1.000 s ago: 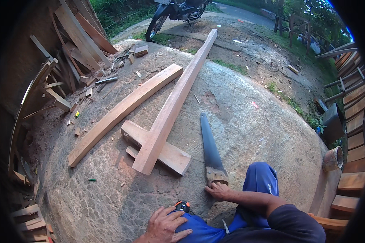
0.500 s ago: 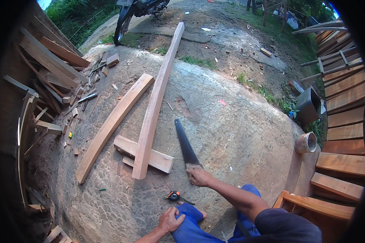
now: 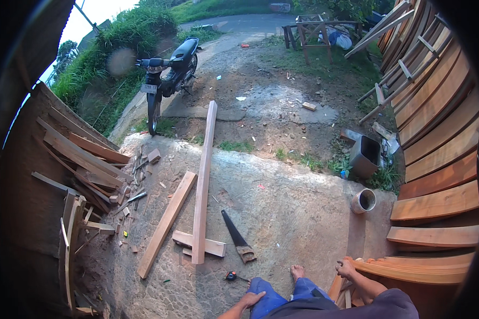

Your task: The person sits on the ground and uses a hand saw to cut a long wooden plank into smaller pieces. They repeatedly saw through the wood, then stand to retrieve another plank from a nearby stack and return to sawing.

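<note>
My left hand (image 3: 253,299) lies on my blue-trousered left knee with its fingers stretched out, holding nothing loose. At the right, my right hand (image 3: 346,269) has its bent fingers closed over the near corner of an orange-brown wooden frame (image 3: 410,270). A handsaw (image 3: 234,231) with a dark blade and wooden handle lies on the ground, apart from both hands. Close to my left knee is a black and orange tape measure (image 3: 231,276). One long squared beam (image 3: 203,191) rests across a short wood block (image 3: 214,246); another beam (image 3: 167,223) lies to its left.
Wood offcuts (image 3: 126,211) and leaning boards (image 3: 85,154) line the left. Stacked planks (image 3: 436,204) stand along the right, beside a bucket (image 3: 363,201) and a dark square container (image 3: 365,157). A motorcycle (image 3: 170,74) is parked beyond the concrete slab.
My right hand has let go of the handsaw, which now lies on the ground, and has moved right to the wooden frame. My left hand stays on my knee. The view has tilted up.
</note>
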A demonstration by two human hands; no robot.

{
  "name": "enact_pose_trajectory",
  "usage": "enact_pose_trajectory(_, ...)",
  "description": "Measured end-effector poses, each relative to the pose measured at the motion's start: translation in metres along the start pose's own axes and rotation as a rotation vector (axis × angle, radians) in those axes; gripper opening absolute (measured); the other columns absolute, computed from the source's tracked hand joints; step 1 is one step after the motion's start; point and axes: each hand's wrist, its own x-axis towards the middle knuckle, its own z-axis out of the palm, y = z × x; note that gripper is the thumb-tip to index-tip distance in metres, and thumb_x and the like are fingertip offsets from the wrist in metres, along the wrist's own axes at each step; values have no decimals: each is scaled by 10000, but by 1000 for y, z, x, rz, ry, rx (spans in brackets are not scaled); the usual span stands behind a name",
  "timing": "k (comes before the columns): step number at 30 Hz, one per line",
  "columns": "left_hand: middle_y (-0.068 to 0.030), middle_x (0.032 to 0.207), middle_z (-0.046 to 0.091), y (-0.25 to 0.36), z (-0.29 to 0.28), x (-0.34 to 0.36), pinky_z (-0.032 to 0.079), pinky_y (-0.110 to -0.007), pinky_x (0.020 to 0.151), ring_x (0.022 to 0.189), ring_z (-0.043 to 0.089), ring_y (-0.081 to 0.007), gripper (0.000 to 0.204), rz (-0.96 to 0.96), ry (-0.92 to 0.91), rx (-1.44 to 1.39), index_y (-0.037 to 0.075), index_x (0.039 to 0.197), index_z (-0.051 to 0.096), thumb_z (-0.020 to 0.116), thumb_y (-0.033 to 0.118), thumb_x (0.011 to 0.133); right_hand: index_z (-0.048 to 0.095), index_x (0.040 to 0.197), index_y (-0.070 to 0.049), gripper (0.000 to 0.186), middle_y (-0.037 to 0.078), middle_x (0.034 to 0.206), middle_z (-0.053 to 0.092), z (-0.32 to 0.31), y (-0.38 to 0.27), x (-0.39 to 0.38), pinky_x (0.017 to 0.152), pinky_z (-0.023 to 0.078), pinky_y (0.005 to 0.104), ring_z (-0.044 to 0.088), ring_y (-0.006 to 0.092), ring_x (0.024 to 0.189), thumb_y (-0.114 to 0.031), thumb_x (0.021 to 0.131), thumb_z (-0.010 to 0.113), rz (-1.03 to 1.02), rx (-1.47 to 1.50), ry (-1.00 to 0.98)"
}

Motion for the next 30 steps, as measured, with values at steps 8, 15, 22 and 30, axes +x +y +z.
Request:
enact_pose_trajectory(8, -79, 854, 731, 141, -51, 48, 508, -335, 696, 791, 670, -165, 268, 210, 147, -250, 61, 864, 755, 822, 317, 829, 476, 1534, -63, 554, 99, 873, 685, -99, 24, 61, 455, 508, 335, 633, 189, 590, -79, 992, 589, 301, 720, 376)
enact_pose_trajectory(15, -127, 929, 713, 307, -170, 117, 534, -354, 743, 828, 669, -201, 449, 382, 138, -178, 61, 1308, 617, 745, 124, 883, 487, 1551, -104, 604, 163, 1076, 735, -81, -100, 75, 679, 613, 403, 746, 257, 855, -109, 970, 653, 297, 611, 10)
enact_pose_trajectory(22, -191, 1710, 255, 430, -285, 144, 429, -530, 1143, 1478, 429, -374, 851, 138, -180, 12, 187, 1655, 297, 726, 389, 949, 608, 1447, -53, 542, 215, 1268, 719, -164, -178, 93, 878, 588, 410, 720, 313, 1103, -132, 923, 719, 355, 726, 273)
enact_pose_trajectory(30, -182, 1744, 134, 636, -345, 196, 381, -594, 1159, 1486, 378, -482, 1084, -62, -436, -60, 357, 1686, 104, 582, 850, 847, 660, 1374, -3, 486, 218, 1197, 750, -330, -219, 209, 994, 540, 366, 708, 299, 1165, -121, 903, 697, 437, 692, 328)
